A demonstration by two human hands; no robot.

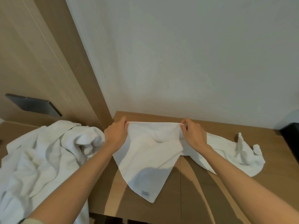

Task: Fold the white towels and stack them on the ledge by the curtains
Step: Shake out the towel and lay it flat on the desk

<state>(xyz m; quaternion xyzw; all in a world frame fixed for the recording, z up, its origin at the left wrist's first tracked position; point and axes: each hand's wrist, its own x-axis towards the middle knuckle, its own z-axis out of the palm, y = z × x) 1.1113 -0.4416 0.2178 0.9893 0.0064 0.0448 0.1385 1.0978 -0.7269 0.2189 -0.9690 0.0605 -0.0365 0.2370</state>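
Two hands hold one small white towel (150,152) up by its top edge. The left hand (115,135) has fingers curled round the left corner; the right hand (192,135) pinches the right corner between thumb and fingertips. The towel's top edge runs nearly straight between the hands. The cloth sags into a soft dimple just under it, then tapers to a point nearer the body, where a small sewn label (145,193) shows. Whether that low point touches the wooden top (202,191) or hangs just above it, cannot tell. Outside the left hand lies a big rumpled heap of white towels (45,154), unfolded. Outside and partly behind the right hand lies another crumpled white towel (234,152), flat on the wood. No folded stack in view, no curtains in view, so the task looks early. Handling judgement: light, limp terry, no stiffness. It will drape and skew wherever it is unsupported, and it is not slippery or fragile. The hang looks lopsided, so the grip probably wants shifting to two true corners of one edge before the fold. Best hold is at the hem corners, where the cloth is thickest. Then lay it flat on the wood in front of the hands and smooth it.
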